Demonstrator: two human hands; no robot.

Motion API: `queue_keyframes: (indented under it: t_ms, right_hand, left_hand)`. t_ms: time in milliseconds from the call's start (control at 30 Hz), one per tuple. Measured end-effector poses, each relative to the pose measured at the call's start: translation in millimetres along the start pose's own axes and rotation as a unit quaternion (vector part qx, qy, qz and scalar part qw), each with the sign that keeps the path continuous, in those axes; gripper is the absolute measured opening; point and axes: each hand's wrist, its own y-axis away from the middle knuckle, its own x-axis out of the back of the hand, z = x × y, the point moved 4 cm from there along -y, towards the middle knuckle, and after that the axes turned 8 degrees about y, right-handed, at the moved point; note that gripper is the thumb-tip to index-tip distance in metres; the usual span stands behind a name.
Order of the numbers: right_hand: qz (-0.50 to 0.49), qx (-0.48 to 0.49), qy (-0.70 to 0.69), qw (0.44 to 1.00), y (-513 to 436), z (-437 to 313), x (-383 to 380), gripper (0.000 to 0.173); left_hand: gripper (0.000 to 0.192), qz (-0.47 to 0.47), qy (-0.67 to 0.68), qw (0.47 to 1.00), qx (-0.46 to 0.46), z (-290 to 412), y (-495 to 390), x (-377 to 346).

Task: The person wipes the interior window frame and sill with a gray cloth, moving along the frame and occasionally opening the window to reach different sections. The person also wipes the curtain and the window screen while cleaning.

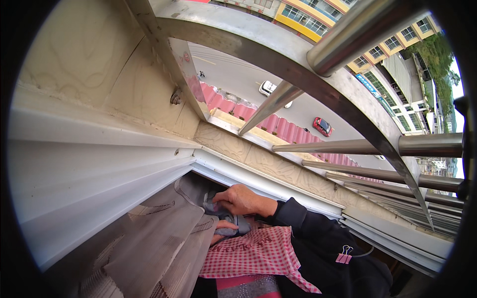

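A crumpled grey cloth (244, 224) is held between both hands near the inner corner of the white window frame (238, 177). My right hand (240, 201), coming from a black sleeve, pinches the upper part of the cloth. Lower down, my left hand (223, 230) has its fingers on the same cloth, and its wrist is hidden behind the curtain. The grey-brown patterned curtain (160, 242) hangs at the left, right beside both hands. Below them lies the pink-and-white checked apron (249, 257) that I wear.
Outside the window, stainless steel security bars (328, 145) curve over a beige tiled ledge (257, 158). Far below are a street with cars and a pink corrugated roof (275, 126). A pink binder clip (343, 257) holds a thin cable on the black clothing.
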Motion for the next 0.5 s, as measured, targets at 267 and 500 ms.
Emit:
queue_keyframes:
  t_ms: [267,500]
  right_hand:
    - [0.182,-0.097,0.272,0.94,-19,2,5,0.011]
    - [0.233,-0.071,0.279,0.929,-72,4,-17,0.01]
  left_hand:
    - [0.037,0.104,-0.034,0.994,0.003,19,-1,12]
    - [0.035,0.204,-0.062,0.977,-0.015,15,3,25]
